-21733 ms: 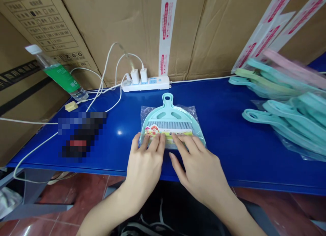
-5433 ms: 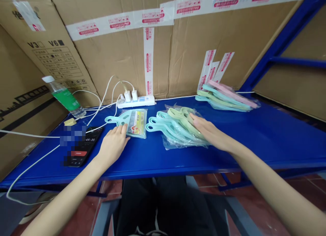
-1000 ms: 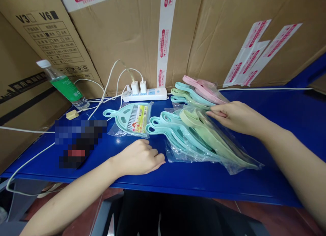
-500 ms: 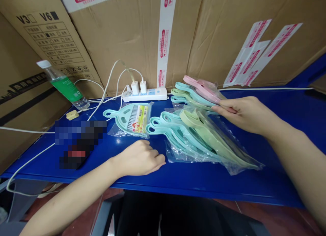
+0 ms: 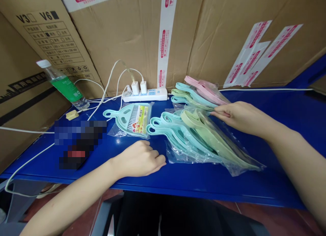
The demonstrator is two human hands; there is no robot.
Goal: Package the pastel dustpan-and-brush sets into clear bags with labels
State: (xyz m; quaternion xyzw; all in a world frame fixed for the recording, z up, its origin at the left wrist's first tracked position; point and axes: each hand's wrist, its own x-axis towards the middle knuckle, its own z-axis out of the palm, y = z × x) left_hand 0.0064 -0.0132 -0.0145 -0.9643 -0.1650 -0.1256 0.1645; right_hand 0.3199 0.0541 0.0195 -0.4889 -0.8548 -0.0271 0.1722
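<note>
My left hand [image 5: 142, 158] rests on the blue table as a loose fist, with nothing seen in it. Just above it lies a bagged light-blue dustpan and brush set [image 5: 127, 118] with a printed card. My right hand [image 5: 235, 116] is at the right edge of the back pile, fingers drawn together; whatever they pinch is hidden. That pile has a pink dustpan [image 5: 203, 88] on top, a light-blue dustpan [image 5: 195, 93] and a green dustpan [image 5: 188, 96] below. In front, a pale-green dustpan [image 5: 209, 130] lies over several light-blue dustpans [image 5: 178, 137], all in clear bags.
A white power strip [image 5: 146, 95] with plugged-in chargers and cables stands against the cardboard wall [image 5: 122, 32]. At left are a tilted water bottle [image 5: 65, 86], a yellowish block [image 5: 72, 115] and a pixelated dark object [image 5: 81, 144]. The blue table's [image 5: 191, 185] front edge runs before my lap.
My right hand has shifted slightly down from the pink and blue dustpans, its fingers bunching closer together. My left hand and the piles look nearly unchanged.
</note>
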